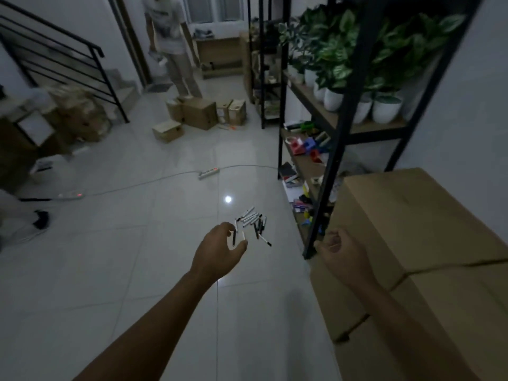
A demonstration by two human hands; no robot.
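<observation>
Far left: black stair railing, blurred cartons beneath it. Power strip on the tiled floor, cable running off to the left. Left hand reaches forward over the floor, thumb and fingers spread in a wide curve, nothing clearly gripped. A black marker shows in the gap; contact cannot be told. Pile of markers lies on the floor just beyond that hand, near the foot of the black shelf unit. Right hand hangs in front of the large cardboard box, fingers loosely curled, holding nothing visible. Potted plants stand on the shelf
</observation>
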